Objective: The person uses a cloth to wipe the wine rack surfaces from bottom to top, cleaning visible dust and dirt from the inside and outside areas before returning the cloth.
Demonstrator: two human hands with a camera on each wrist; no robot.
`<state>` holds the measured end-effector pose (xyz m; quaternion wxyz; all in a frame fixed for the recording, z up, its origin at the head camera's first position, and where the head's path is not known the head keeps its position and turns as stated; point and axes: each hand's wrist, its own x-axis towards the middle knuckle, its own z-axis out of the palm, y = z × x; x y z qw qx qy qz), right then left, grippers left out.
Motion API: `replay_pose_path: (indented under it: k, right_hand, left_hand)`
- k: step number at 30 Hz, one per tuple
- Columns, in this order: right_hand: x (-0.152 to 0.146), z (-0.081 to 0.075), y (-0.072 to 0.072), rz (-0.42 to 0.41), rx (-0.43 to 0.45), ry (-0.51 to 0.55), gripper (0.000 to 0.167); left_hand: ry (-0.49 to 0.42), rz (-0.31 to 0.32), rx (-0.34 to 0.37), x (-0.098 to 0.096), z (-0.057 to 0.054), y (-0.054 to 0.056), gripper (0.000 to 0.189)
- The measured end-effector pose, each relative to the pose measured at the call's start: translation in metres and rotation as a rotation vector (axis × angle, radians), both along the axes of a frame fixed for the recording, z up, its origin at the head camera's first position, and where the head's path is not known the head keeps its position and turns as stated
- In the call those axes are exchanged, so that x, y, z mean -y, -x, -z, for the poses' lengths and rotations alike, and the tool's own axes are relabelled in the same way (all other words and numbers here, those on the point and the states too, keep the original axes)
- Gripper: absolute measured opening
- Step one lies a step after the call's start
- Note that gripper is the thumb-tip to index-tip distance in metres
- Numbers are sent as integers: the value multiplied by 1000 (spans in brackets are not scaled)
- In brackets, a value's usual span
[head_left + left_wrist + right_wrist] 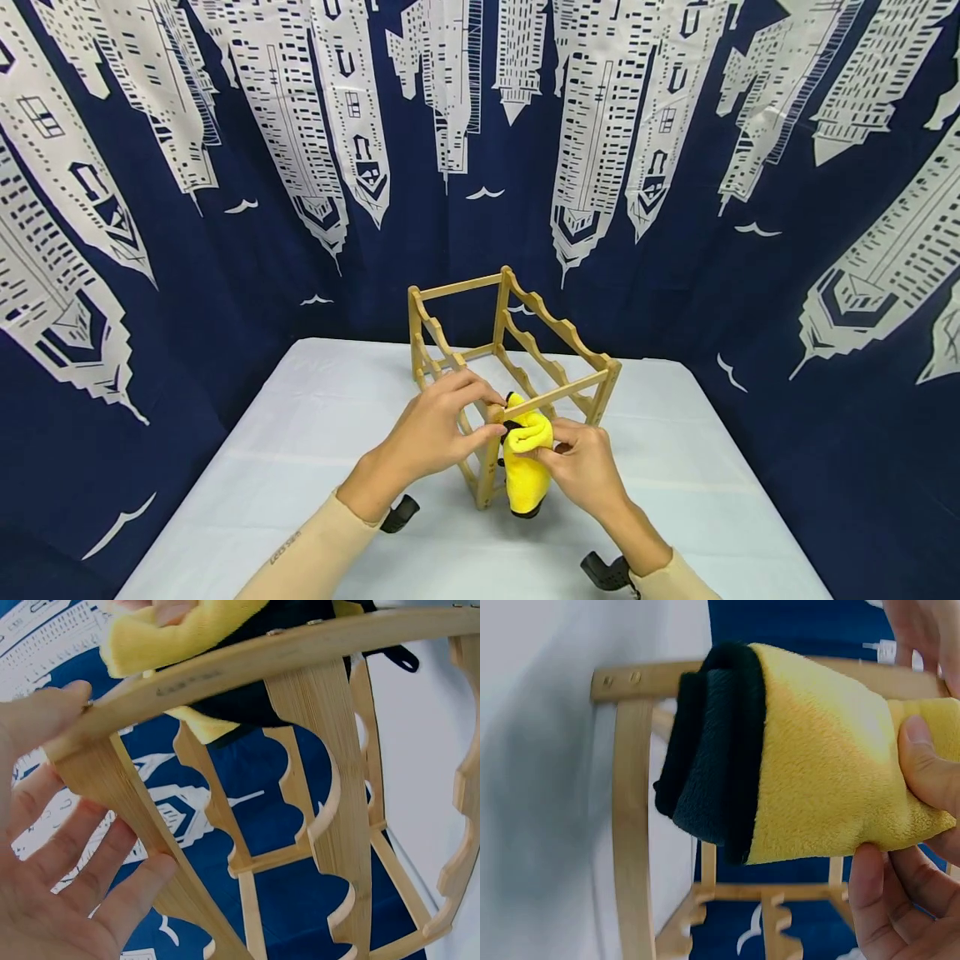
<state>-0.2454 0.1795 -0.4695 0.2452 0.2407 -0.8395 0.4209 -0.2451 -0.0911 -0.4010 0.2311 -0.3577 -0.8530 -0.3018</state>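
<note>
A light wooden rack (551, 392) with scalloped rails stands on the table. My left hand (442, 421) grips its near upper corner, the thumb on the post (247, 671) and the fingers along a scalloped rail (120, 802). In my right hand (587, 467) a yellow cloth (528, 475) with a dark edge is pinched between thumb and fingers. The cloth is folded in layers, as the right wrist view shows at its dark green end (712, 757). It hangs against the rack's near side, and part of it passes behind the post in the left wrist view.
A white cover lies over the table (315, 442). Behind and beside it hangs a dark blue curtain (465, 242) printed with white buildings and birds. Black wrist mounts (400, 513) show beneath both forearms.
</note>
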Motion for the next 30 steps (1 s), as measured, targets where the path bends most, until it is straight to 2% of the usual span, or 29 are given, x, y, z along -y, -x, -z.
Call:
replay_pose_path:
  k: [2, 6, 10, 15, 17, 20, 22, 24, 27, 30]
  right_hand:
    - [-8, 0, 0, 34, -13, -15, 25]
    - [-22, -2, -2, 95, -45, -34, 23]
    - [-33, -2, -7, 150, -85, -83, 24]
    - [-40, 2, -11, 187, -135, -180, 34]
    - [-38, 4, -10, 196, -202, -240, 44]
    - [-33, 6, -5, 203, -357, -331, 58]
    - [-28, 7, -2, 210, -454, -384, 62]
    - [-22, 8, 0, 213, -511, -432, 60]
    - [-11, 10, 2, 220, -516, -531, 57]
    - [4, 13, 4, 232, -432, -657, 56]
  left_hand:
    - [6, 19, -14, -2, -1, 0, 29]
    - [-27, 96, -27, -2, -2, 3, 26]
    - [-55, 159, -44, 1, 2, 7, 26]
    - [-94, 228, -40, 6, 7, 11, 26]
    - [-105, 256, -40, 9, 7, 14, 25]
    - [-114, 284, -37, 13, 6, 20, 25]
    - [-116, 296, -31, 16, 6, 24, 25]
    - [-122, 304, -17, 19, 8, 29, 25]
    - [-131, 304, 7, 24, 11, 32, 27]
    - [-138, 298, 33, 26, 13, 34, 29]
